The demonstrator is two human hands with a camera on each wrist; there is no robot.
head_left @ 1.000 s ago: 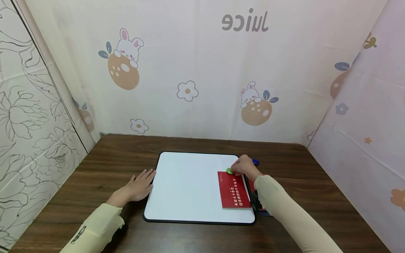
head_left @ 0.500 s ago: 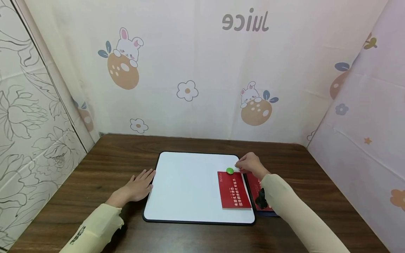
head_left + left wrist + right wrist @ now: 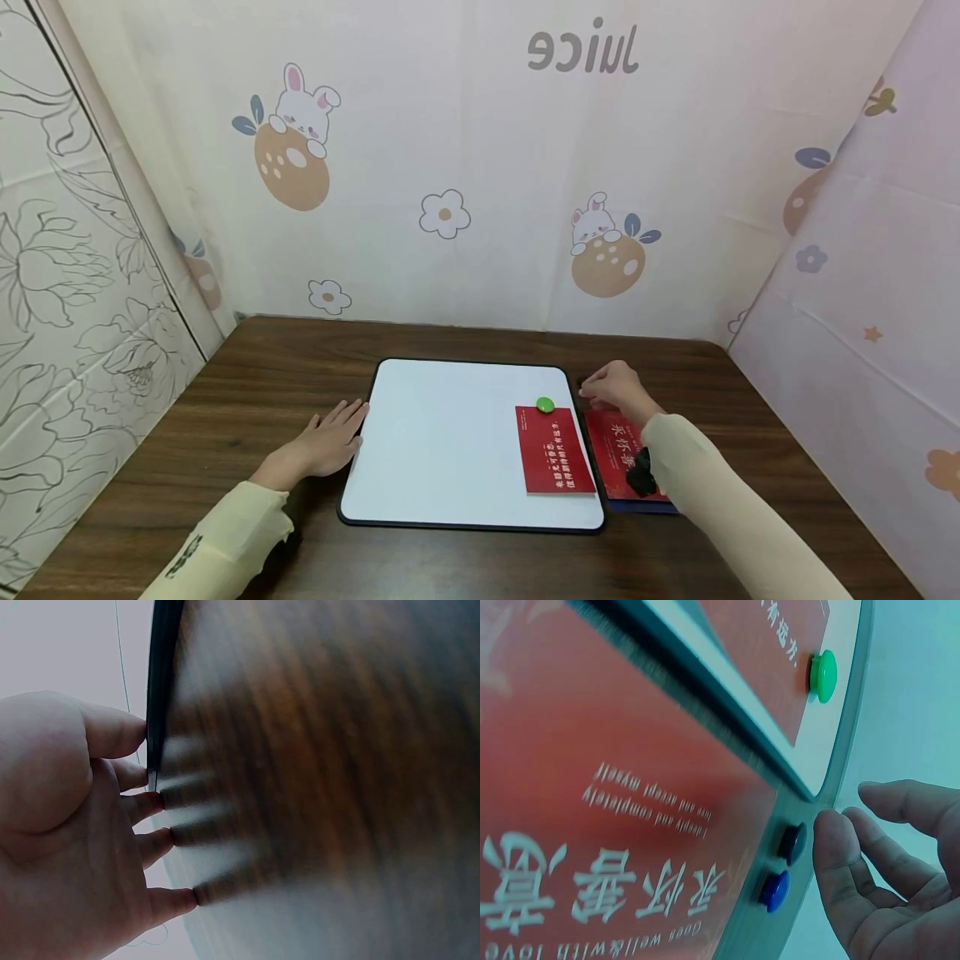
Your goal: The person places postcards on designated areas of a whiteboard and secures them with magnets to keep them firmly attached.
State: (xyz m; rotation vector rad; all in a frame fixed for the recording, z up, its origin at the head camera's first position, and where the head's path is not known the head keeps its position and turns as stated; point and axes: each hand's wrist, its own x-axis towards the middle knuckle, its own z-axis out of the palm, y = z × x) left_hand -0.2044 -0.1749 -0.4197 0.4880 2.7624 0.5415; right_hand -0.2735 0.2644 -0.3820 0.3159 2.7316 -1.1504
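The whiteboard [image 3: 442,442] lies on the table with its black frame around it. A red card with white writing [image 3: 543,467] is on its right side, under a round green magnet [image 3: 545,405] at the card's top edge. My left hand [image 3: 324,440] rests at the board's left edge, fingers straight; in the left wrist view its fingertips meet the black frame [image 3: 159,682] and the tabletop. To the right of the board hovers my right hand [image 3: 621,393], thumb and fingers apart and holding nothing. Close to its fingertips sit a black magnet [image 3: 793,844] and a blue magnet [image 3: 775,892].
More red printed cards [image 3: 611,458] lie just right of the board, with a dark blue edge [image 3: 637,507] showing beneath; the right wrist hides part of them. A patterned cloth [image 3: 480,275] hangs behind the wooden table [image 3: 330,342], and another along the right side.
My right hand has let go of the green magnet and moved right, off the board, uncovering more of the cards beside it. The magnet stays on the card; my left hand keeps its place.
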